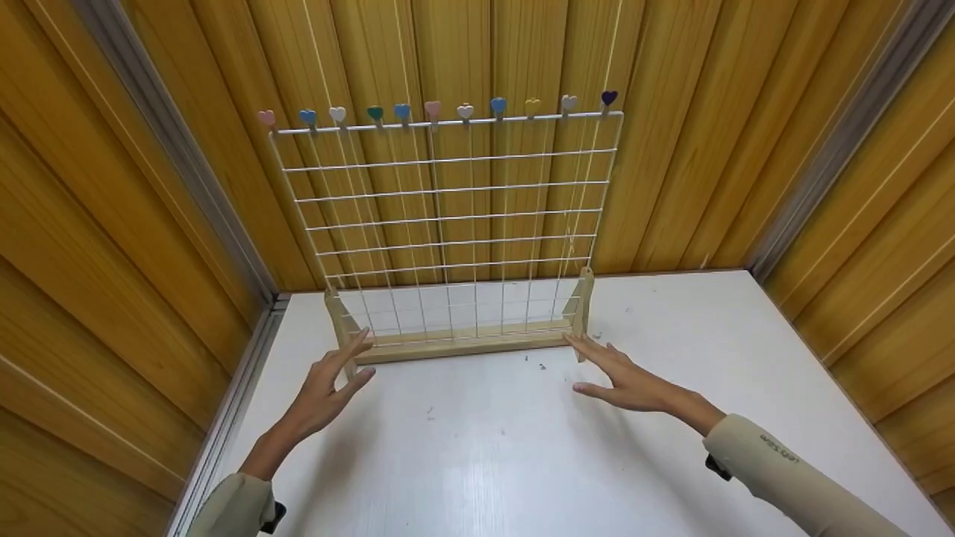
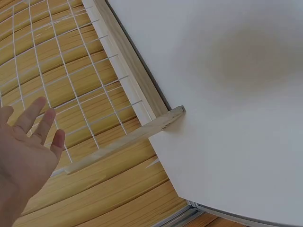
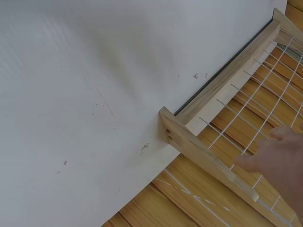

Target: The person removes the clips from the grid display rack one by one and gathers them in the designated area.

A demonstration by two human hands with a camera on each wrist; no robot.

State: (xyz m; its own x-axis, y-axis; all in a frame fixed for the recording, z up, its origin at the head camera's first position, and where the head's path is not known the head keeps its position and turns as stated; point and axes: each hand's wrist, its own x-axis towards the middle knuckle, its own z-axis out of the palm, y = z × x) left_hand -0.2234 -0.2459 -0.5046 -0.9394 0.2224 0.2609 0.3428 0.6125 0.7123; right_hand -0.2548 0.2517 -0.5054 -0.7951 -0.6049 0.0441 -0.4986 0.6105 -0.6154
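Observation:
A white wire grid rack (image 1: 448, 200) stands upright on a wooden base (image 1: 462, 347) at the back of the white table. Along its top bar sit several heart-topped clips, among them a dark purple one (image 1: 609, 98), a green one (image 1: 375, 112) and a yellow one (image 1: 533, 106). My left hand (image 1: 322, 388) hovers by the base's left end, fingers extended, holding nothing. On the other side my right hand (image 1: 630, 379) reaches toward the right wooden foot (image 1: 584, 302), also with extended fingers and nothing held. Whether the fingertips touch the wood cannot be told.
The white table (image 1: 462, 462) carries small dark marks and scuffs. Yellow wood-grain panels (image 1: 686, 149) rise behind the rack and on both sides, with grey metal strips (image 1: 835, 134) at the corners. Thin pale cords (image 1: 316, 56) run up above the rack.

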